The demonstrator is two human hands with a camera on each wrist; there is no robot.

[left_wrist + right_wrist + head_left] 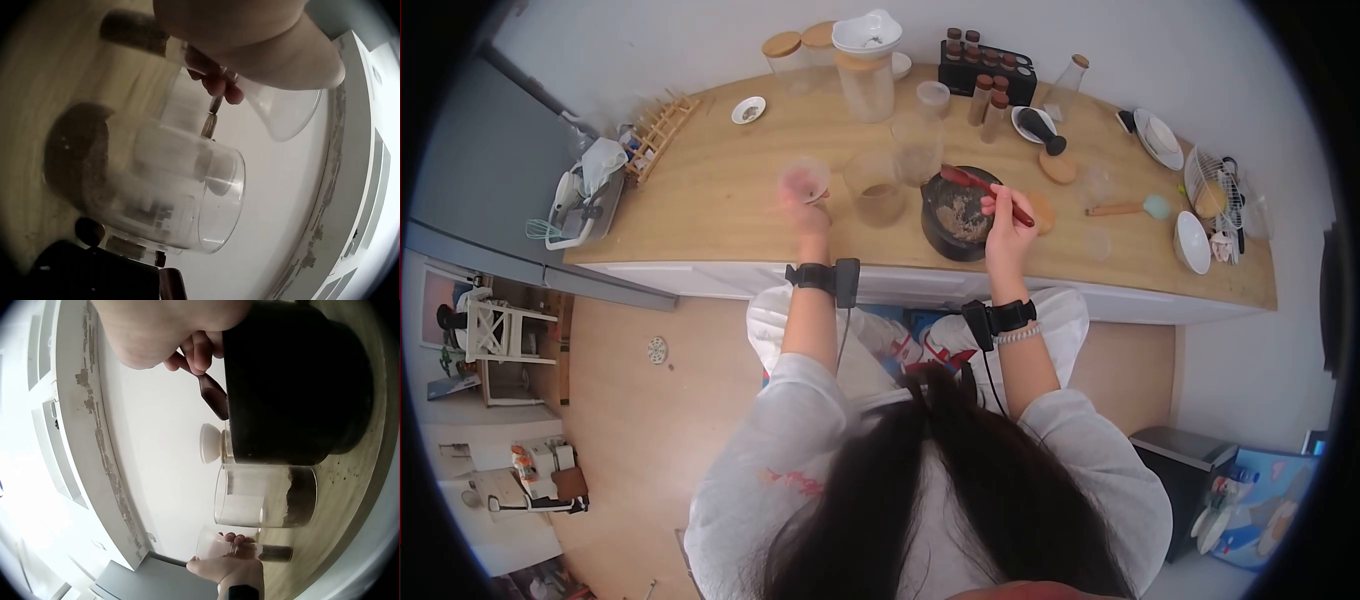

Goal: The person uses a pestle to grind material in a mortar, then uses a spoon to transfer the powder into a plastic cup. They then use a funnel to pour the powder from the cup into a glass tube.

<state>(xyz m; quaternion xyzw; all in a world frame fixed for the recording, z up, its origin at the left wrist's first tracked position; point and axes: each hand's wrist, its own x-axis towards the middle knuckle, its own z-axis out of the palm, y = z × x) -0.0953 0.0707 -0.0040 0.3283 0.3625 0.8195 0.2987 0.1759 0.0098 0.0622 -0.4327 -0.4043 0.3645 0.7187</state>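
My left hand (808, 215) grips a clear funnel (287, 112) where it meets the mouth of a slim clear tube (134, 30), whose lower part holds brown material. The tube stands upright on the table, as the right wrist view shows. My right hand (1008, 228) holds a dark red spoon (962, 178) by its handle, its bowl over the far rim of a black pot (943, 238). Brown, crumbly material (962, 218) lies in the pot. Between the hands stands a wide glass jar (262, 497) with a brown layer at its bottom.
Another clear glass vessel (918, 150) stands behind the jar. A black rack (960, 77) with brown-capped tubes is at the back, near a tall wood-lidded jar (868, 95) topped with white bowls. On the right lie a spatula (1125, 208) and a white bowl (1191, 243).
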